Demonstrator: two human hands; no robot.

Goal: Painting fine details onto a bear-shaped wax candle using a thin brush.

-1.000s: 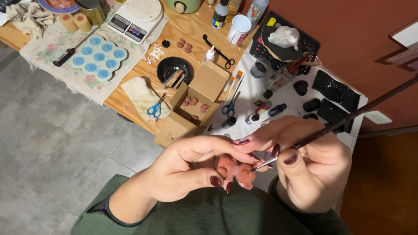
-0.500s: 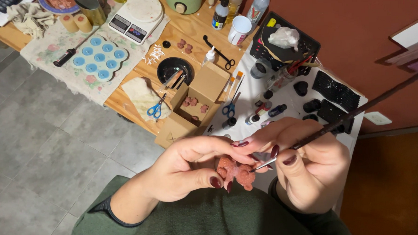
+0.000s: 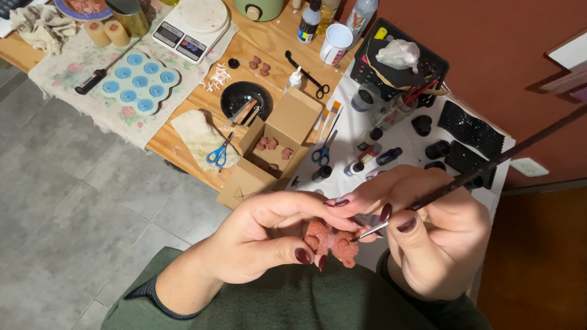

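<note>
- Reddish-brown moulded figure [image 3: 332, 240] — small, lumpy, bear-like — sits low in the view, just above the green-sleeved lap, between both hands.
- Left hand [image 3: 263, 241] pinches the figure from its left side, thumb below, fingers curled over the top; it is the nearer hand to the figure and carries it.
- Right hand [image 3: 439, 241] is closed in a pen grip on a thin paintbrush [image 3: 476, 171]; fingers pressed together round the shaft.
- Key relation: brush long axis runs from upper right down to lower left, its metal ferrule and tip landing on the figure's right edge; figure lies left of and just below the right fingertips.
- Exact bristle contact hard to make out — tip is tiny and partly behind a fingernail. Back of the figure is hidden by the left fingers.
- Further off, on the wooden table [image 3: 263, 42]: open cardboard box [image 3: 273, 149] with more reddish pieces inside, blue-handled scissors [image 3: 219, 151] beside it, black bowl [image 3: 244, 98] with tools.
- Right of the box: small paint bottles [image 3: 371, 152] on a white sheet, second pair of blue scissors [image 3: 321, 151].
- Farthest: blue round-cavity mould [image 3: 137, 79], white kitchen scale [image 3: 191, 19], white mug [image 3: 336, 41], black basket [image 3: 400, 57].
- Top edge items cut off; brush end runs out at the right edge.
</note>
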